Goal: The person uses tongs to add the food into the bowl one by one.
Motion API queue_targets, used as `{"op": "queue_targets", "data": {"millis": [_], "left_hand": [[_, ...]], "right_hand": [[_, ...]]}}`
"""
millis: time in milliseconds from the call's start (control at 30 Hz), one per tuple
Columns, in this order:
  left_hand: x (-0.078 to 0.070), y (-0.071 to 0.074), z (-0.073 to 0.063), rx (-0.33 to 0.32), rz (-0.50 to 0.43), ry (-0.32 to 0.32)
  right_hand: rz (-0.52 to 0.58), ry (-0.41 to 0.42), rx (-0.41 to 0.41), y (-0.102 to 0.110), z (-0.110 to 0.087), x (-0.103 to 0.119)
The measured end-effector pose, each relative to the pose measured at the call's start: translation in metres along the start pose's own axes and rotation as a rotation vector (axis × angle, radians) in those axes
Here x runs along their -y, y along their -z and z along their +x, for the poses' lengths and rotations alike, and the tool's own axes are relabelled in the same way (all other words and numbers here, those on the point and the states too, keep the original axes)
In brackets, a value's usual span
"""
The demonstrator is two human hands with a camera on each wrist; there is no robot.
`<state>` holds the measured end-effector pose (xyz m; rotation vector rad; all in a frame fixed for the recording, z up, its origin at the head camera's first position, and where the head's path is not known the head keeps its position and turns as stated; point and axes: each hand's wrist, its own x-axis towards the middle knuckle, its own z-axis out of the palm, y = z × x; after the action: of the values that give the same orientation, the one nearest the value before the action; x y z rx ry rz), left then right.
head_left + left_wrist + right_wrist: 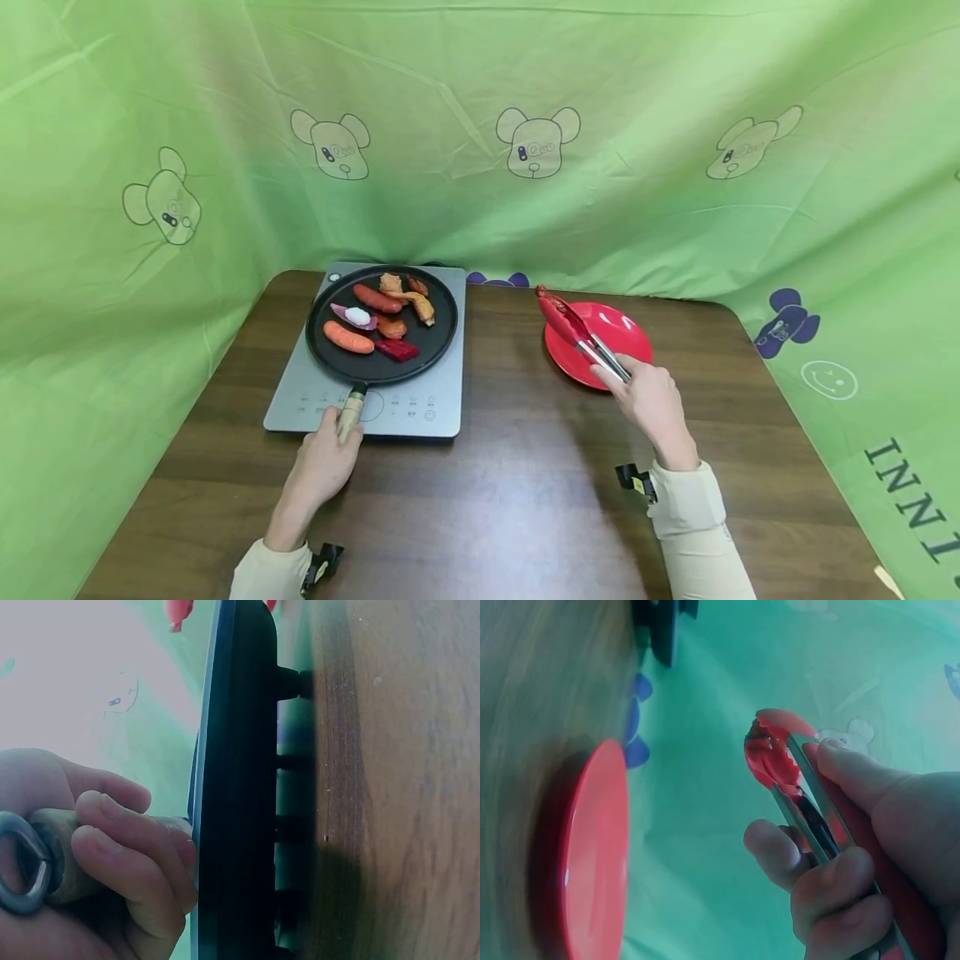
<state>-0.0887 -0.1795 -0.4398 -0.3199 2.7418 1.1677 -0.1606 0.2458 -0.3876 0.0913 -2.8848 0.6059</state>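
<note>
My left hand [321, 462] grips the light handle [351, 414] of a round black pan [352, 367], with the handle's metal ring [26, 889] showing in the left wrist view. In the pan lie a red sausage [377, 298], an orange sausage [348, 337], a drumstick [422, 308], a dark red piece [397, 349] and several other foods. My right hand [651, 402] holds red-and-metal tongs [564, 320], raised over a red plate [622, 333]. Between the tongs' red tips is a small brownish food piece [760, 738], mostly hidden; I cannot tell its kind.
The pan sits on a silver induction cooktop [442, 400] at the left of the wooden table [487, 500]. A green curtain [450, 208] with bear prints hangs close along the table's back and sides. Both sleeves carry a small black wrist camera [636, 482].
</note>
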Motion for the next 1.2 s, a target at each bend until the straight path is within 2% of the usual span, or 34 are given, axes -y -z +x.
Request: {"op": "queue_targets", "data": {"millis": [533, 1200], "left_hand": [[0.0, 0.0, -0.002, -0.002, -0.006, -0.005], [-0.001, 0.001, -0.002, -0.001, -0.006, -0.003]], "right_hand": [[0.086, 0.092, -0.015, -0.012, 0.007, 0.034], [0.131, 0.168, 0.035, -0.03, 0.016, 0.071]]}}
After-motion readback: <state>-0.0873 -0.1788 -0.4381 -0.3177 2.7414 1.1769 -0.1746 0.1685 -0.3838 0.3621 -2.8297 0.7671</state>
